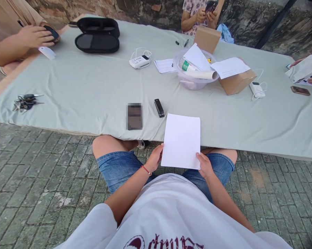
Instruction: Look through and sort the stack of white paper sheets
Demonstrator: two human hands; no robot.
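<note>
A stack of white paper point(181, 140) is held between my two hands, its far part over the table edge and its near part above my lap. My left hand point(155, 157) grips the left edge, thumb along the side and some fingers hidden beneath. At the lower right corner, my right hand point(204, 164) pinches the paper with the thumb on top. Just beyond the sheets to the left lies a black stapler point(159, 108). Left of that rests a dark flat rectangular item point(134, 117), blurred by pixelation.
On the cloth-covered table point(93, 86) are keys point(27, 102), an open black case point(97, 36), a white corded device point(140, 61), a plastic basin point(193, 83) with papers and a roll, a cardboard box point(237, 81) and a phone point(300, 90). Other people sit at the left, far and right sides.
</note>
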